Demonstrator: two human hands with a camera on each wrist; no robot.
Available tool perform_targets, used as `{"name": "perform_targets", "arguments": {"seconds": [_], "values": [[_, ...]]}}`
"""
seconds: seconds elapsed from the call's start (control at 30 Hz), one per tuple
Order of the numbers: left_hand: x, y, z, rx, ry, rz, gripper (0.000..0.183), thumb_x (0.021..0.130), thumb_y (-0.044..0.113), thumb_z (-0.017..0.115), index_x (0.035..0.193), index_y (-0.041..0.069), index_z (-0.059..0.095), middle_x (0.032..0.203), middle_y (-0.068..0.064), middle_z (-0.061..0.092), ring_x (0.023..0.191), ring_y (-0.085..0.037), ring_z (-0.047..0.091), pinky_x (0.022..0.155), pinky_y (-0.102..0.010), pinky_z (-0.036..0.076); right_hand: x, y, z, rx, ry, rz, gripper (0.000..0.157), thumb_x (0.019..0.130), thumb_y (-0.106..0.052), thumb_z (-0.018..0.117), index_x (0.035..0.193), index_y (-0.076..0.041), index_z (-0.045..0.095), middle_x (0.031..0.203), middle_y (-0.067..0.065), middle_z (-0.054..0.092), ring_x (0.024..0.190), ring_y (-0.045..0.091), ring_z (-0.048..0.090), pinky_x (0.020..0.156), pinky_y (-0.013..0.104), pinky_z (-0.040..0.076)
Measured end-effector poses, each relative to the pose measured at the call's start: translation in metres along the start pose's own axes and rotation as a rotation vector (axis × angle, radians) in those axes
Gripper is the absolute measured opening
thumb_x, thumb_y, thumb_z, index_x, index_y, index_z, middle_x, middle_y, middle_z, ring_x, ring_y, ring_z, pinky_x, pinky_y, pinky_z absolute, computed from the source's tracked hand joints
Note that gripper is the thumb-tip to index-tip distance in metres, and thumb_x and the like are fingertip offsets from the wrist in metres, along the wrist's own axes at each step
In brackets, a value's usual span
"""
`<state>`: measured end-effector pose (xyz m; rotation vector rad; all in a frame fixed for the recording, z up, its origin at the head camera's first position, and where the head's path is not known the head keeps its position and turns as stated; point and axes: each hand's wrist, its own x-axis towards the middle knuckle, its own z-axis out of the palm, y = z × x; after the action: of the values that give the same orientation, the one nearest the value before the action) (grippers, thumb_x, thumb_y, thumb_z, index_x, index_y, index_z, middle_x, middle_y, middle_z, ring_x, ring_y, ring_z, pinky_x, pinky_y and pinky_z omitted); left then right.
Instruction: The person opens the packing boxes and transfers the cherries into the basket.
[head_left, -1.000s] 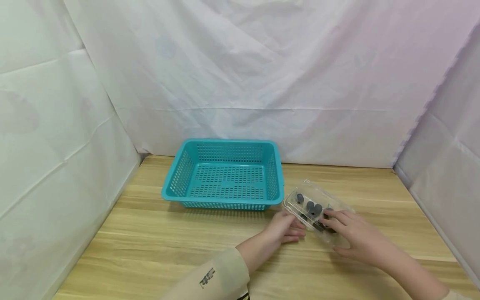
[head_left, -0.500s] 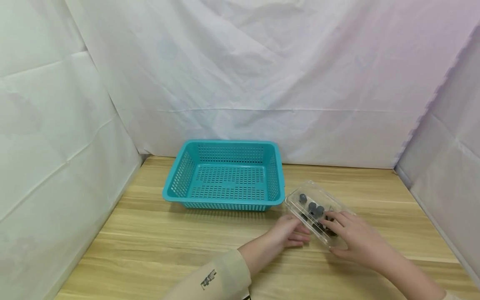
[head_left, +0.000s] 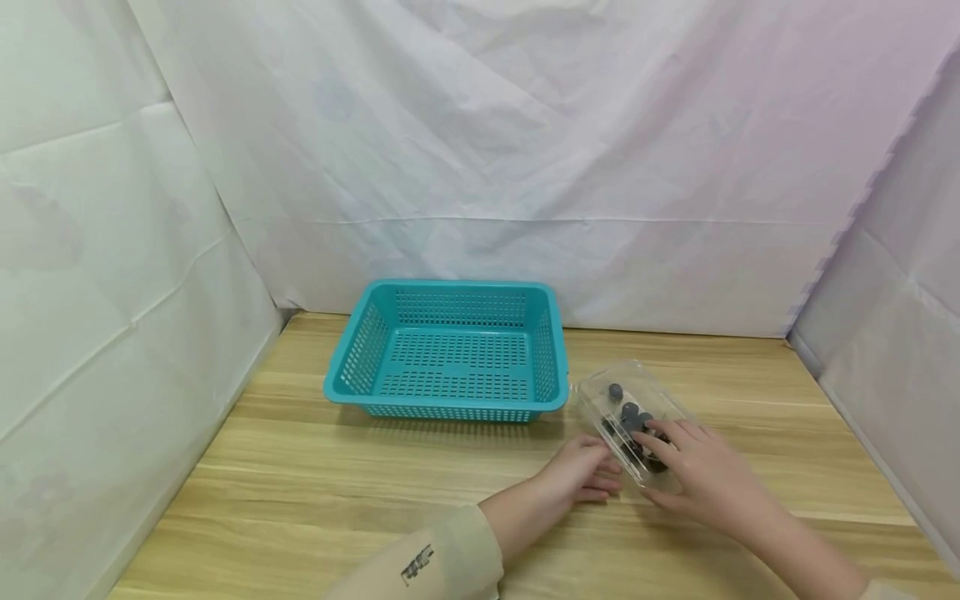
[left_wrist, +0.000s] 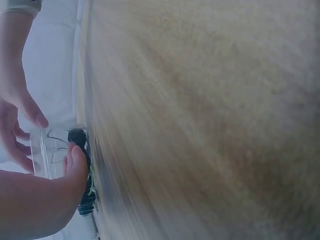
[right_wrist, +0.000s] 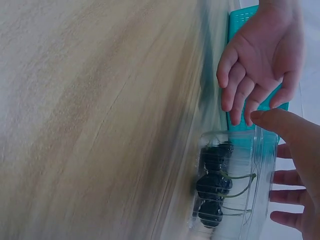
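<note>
A clear plastic clamshell box [head_left: 596, 402] lies on the table, set at a slant. Through its lid show several dark cherries [right_wrist: 210, 186] with thin green stems. My right hand [head_left: 708, 473] holds the box at its near right end, with the thumb on the near edge and the other fingers over the lid. Beside the box's near left side is my left hand [head_left: 573, 473], palm toward the box, fingers loosely bent and holding nothing. In the right wrist view the left hand's fingertips [right_wrist: 235, 120] come close to the box's end.
A teal slotted basket [head_left: 450, 407] stands left of the box, toward the back of the wood-grain table [head_left: 337, 492]. White cloth [head_left: 450, 167] hangs behind and on both sides.
The box has turned clockwise and its left end has shifted right, away from the basket. My right hand moved slightly left with it; my left hand shifted a little right and nearer.
</note>
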<state>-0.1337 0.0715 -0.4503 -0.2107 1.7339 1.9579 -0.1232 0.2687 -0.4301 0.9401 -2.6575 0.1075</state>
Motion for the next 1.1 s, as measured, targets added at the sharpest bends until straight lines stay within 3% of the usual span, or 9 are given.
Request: {"name": "perform_targets", "arguments": {"seconds": [0.3,0.7,1.1], "values": [[-0.003,0.000,0.002,0.010,0.111,0.035,0.052,0.085,0.013,0.064,0.134,0.011,0.048,0.095,-0.009,0.063,0.082,-0.026,0.065,0.070,-0.040,0.057,0.005,-0.007,0.008,0.016,0.069,0.024,0.069,0.064,-0.043,0.086,0.119,-0.007,0.067,0.115,0.015,0.060,0.105,0.035,0.056,0.088,0.058,0.045],[-0.009,0.006,0.001,0.039,0.101,0.118,0.068,0.080,0.004,0.058,0.145,0.006,0.037,0.110,-0.006,0.058,0.088,-0.021,0.060,0.075,-0.041,0.055,0.008,-0.010,0.012,0.016,0.025,0.098,0.069,0.068,-0.045,0.083,0.123,-0.008,0.065,0.120,0.015,0.059,0.109,0.036,0.055,0.087,0.058,0.045],[-0.010,0.010,0.004,0.060,0.089,0.128,0.066,0.085,0.008,0.060,0.147,0.007,0.037,0.133,-0.020,0.051,0.096,-0.026,0.056,0.081,-0.045,0.050,0.011,-0.008,0.007,0.002,-0.022,0.133,0.068,0.073,-0.046,0.081,0.125,-0.006,0.063,0.124,0.016,0.058,0.112,0.038,0.054,0.087,0.058,0.046]]}}
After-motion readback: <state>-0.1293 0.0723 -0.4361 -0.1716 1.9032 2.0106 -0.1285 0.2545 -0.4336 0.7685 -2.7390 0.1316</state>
